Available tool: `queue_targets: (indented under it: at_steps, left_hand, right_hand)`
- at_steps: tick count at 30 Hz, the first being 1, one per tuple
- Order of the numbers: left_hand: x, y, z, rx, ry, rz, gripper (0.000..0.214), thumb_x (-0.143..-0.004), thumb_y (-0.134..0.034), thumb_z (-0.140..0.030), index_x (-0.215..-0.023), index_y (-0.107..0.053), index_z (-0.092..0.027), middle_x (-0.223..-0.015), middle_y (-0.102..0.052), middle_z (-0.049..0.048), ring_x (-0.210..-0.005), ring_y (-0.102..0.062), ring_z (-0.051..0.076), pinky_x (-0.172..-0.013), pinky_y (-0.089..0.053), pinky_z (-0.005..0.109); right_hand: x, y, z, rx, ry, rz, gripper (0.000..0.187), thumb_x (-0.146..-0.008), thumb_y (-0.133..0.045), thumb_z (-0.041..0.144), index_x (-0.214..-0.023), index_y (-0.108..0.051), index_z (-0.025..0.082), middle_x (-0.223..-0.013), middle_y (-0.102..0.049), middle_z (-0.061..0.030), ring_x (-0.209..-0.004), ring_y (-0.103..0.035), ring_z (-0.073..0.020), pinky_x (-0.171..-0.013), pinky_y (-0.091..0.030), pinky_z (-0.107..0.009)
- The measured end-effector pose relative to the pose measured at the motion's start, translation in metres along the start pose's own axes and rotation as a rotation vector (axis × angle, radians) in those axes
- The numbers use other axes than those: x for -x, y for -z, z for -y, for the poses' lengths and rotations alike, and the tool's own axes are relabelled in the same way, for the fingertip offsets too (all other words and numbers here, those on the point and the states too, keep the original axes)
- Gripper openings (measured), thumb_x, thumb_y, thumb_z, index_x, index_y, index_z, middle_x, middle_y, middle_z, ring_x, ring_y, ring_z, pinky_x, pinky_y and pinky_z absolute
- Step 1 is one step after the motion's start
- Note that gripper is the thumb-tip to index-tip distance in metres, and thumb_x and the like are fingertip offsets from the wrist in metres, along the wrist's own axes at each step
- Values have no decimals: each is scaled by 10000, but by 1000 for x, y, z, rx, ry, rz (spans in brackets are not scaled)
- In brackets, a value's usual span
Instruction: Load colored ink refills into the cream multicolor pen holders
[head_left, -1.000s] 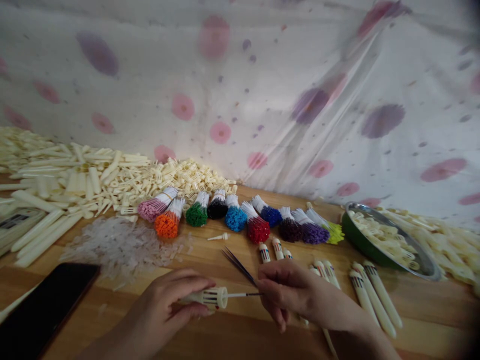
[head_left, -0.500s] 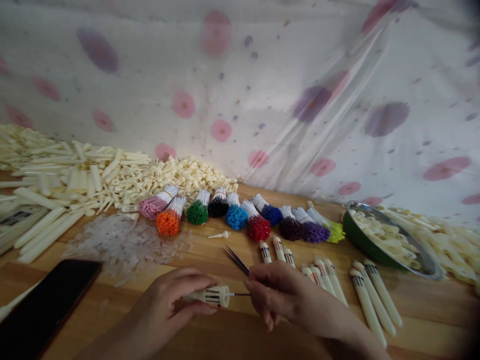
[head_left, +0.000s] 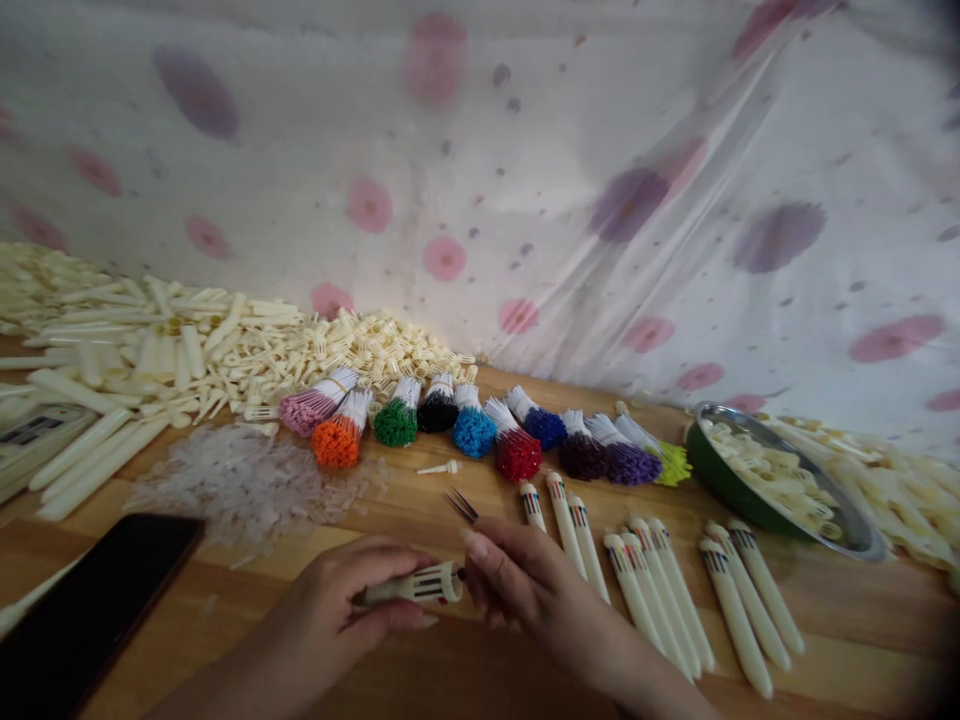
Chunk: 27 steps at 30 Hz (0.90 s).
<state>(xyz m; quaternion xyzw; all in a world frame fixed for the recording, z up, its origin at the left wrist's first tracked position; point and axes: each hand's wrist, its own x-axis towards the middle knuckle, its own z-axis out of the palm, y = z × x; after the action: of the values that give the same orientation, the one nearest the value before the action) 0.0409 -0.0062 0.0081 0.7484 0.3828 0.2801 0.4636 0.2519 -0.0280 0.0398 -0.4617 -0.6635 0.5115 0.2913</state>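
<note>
My left hand is closed around a cream multi-color pen barrel with dark slots, its open end facing right. My right hand is closed close to that end, with dark tweezers whose tips point up and to the left. A small dark piece shows between the fingertips and the barrel opening; most of it is hidden. Just beyond the right hand lie several assembled pens. A small cream pointed part lies on the table ahead of the hands.
Color-tipped refill bundles, including a red one and an orange one, form a row. Clear plastic pieces and a phone are left. Cream parts are heaped behind. A green-sided bowl stands right.
My right hand has moved left to the barrel's open end, and the thin refill visible between them before is now mostly out of sight. The tweezers have shifted with the hand.
</note>
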Motion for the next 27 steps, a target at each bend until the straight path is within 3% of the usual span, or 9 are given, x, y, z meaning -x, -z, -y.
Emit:
queue_targets:
  at_steps: [5, 8, 10, 13, 16, 18, 20, 22, 27]
  left_hand:
    - [-2, 1, -5, 96, 131, 4, 198, -749, -668, -241, -919, -721, -329, -902, -726, -44, -873, -644, 168, -765, -482, 214]
    - [-2, 4, -8, 191, 182, 20, 223, -743, -669, -262, -952, -717, -324, -937, -736, -44, -900, -649, 183, -782, -488, 234]
    - [-3, 5, -11, 224, 192, 21, 262, -743, -662, -269, -993, -704, -333, -977, -738, -45, -932, -649, 193, -810, -490, 254]
    - [-4, 6, -12, 197, 176, -6, 261, -750, -650, -281, -996, -702, -348, -986, -740, -49, -938, -654, 197, -829, -495, 270]
    - [-3, 6, -8, 154, 127, -23, 275, -760, -643, -285, -1018, -689, -369, -1039, -728, -46, -978, -644, 198, -856, -490, 275]
    - [-2, 6, -2, 159, 106, -30, 272, -773, -632, -287, -1024, -684, -377, -1069, -717, -43, -997, -637, 195, -861, -491, 271]
    - [0, 8, 3, 188, 118, -49, 246, -774, -635, -299, -1001, -696, -370, -1060, -721, -40, -990, -641, 195, -855, -497, 269]
    - [1, 10, 8, 217, 134, -70, 226, -754, -658, -316, -971, -713, -344, -1032, -731, -27, -970, -650, 204, -862, -495, 280]
    - [-1, 16, 7, 317, 133, 12, 247, -753, -655, -377, -965, -725, -271, -1000, -741, 14, -931, -664, 229, -836, -509, 312]
  right_hand:
    - [2, 8, 3, 109, 201, -171, 184, -880, -525, 328, -815, -617, 181, -733, -506, 1, -681, -481, -111, -593, -376, -225]
    - [4, 15, 7, 172, 262, -213, 147, -872, -537, 278, -818, -644, 194, -760, -545, -13, -714, -513, -123, -609, -396, -232]
    - [3, 19, 8, 280, 234, -243, 147, -875, -525, 260, -810, -636, 188, -752, -567, -16, -693, -527, -125, -598, -402, -233]
    - [-4, 22, -2, 598, 69, -294, 107, -860, -537, 247, -878, -615, 176, -772, -598, -26, -665, -547, -142, -598, -409, -256]
    - [-15, 14, -22, 895, -84, -272, 152, -791, -627, 273, -891, -592, 164, -859, -628, -63, -751, -587, -201, -642, -434, -294]
    - [-22, 6, -35, 999, -103, -263, 117, -800, -611, 243, -872, -578, 157, -898, -631, -87, -806, -596, -228, -684, -447, -316]
    - [-27, 0, -44, 1028, -102, -266, 35, -815, -567, 151, -849, -573, 147, -896, -634, -105, -824, -602, -241, -704, -452, -329]
    - [-30, 0, -47, 1012, -105, -278, 90, -799, -535, 62, -833, -578, 133, -864, -641, -112, -810, -611, -245, -696, -459, -331]
    - [-17, 24, -25, 916, -33, -327, 179, -806, -545, 64, -963, -589, 137, -908, -637, -87, -792, -624, -185, -685, -481, -278]
